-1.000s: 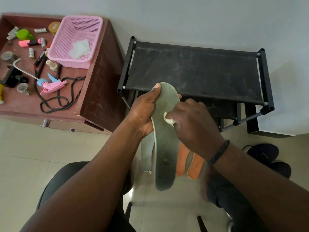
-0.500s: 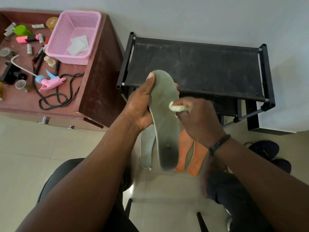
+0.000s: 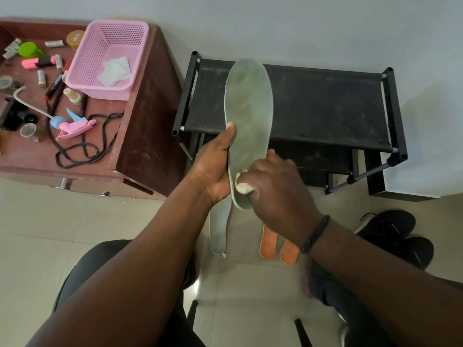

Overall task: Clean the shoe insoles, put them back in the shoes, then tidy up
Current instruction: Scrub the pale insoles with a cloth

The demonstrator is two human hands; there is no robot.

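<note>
I'm gripping the grey insole (image 3: 246,113) upright in my left hand (image 3: 215,169) above the floor, while my right hand (image 3: 278,189) is pinching a white wipe (image 3: 241,186) against its heel — the pink basket (image 3: 107,58) is holding white wipes (image 3: 115,71).

Left hand (image 3: 213,169) up, thumb clamped along the insole (image 3: 248,116) edge. Right hand (image 3: 278,194) curled over a white wipe (image 3: 241,185), apparently pressing it near the heel; both forearms converge.

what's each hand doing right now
Left hand: grips the grey insole.
Right hand: pinches a white wipe against it.
</note>
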